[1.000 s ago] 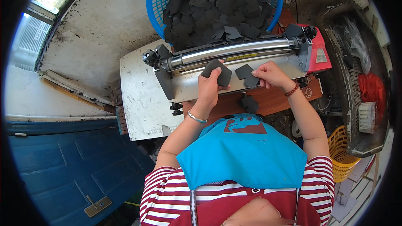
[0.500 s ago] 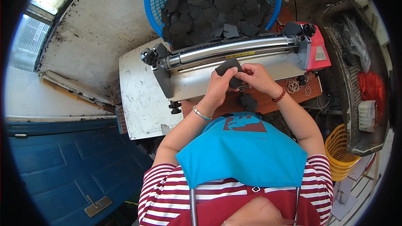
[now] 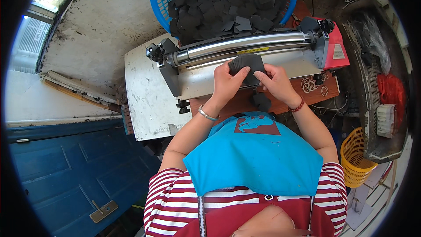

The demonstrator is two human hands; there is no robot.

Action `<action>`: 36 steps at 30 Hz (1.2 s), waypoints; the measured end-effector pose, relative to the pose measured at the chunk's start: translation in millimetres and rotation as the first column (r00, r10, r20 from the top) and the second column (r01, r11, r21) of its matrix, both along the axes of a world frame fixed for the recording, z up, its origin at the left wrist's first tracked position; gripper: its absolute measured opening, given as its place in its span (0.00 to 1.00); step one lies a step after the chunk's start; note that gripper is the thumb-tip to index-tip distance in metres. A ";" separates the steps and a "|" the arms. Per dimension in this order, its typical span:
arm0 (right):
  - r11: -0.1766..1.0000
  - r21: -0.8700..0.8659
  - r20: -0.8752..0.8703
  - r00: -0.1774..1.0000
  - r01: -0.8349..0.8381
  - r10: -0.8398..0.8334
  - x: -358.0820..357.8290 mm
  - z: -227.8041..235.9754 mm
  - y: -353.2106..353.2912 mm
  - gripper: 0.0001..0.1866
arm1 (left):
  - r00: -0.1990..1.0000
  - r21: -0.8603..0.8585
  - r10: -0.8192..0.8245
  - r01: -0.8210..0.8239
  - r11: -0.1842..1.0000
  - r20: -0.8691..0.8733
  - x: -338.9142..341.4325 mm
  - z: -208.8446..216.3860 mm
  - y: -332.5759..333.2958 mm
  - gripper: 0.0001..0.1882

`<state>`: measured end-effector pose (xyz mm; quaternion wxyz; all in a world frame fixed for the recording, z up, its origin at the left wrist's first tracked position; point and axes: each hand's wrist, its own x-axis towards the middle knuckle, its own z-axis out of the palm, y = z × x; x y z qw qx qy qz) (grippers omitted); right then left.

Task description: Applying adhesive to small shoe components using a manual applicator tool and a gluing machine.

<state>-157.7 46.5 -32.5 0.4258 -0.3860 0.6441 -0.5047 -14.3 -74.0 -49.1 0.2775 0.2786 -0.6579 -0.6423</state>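
Note:
Between my two hands is a stack of thin black sheet pieces [image 3: 251, 62], fanned out at its left side. My left hand [image 3: 229, 79] grips the stack from the left, thumb lying across its face. On the right, my right hand [image 3: 276, 82] pinches the stack's lower right edge with thumb and fingers. Both hands are just in front of a roller machine [image 3: 245, 46] with a long shiny metal roller and a pale metal bed. More black pieces [image 3: 262, 101] lie on the brown wooden tabletop [image 3: 228, 104], between the hands and my blue apron.
A blue plastic basket [image 3: 158, 6] heaped with black pieces stands behind the roller. Rubber bands [image 3: 309, 85] lie at the table's right. A white board [image 3: 151, 109] is at left, a yellow basket [image 3: 357, 166] low at right, a dark trough [image 3: 372, 147] beyond it.
The stack has been raised and turned its flat face upward, its pieces now spread like a fan. Both hands have shifted slightly, with the right thumb now on the stack's face.

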 end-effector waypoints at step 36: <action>0.969 0.201 -0.036 0.987 -0.145 0.156 -42.2 -10.5 -11.2 0.20 | 0.999 0.366 -0.003 0.020 0.930 -0.045 17.5 -7.0 -9.5 0.13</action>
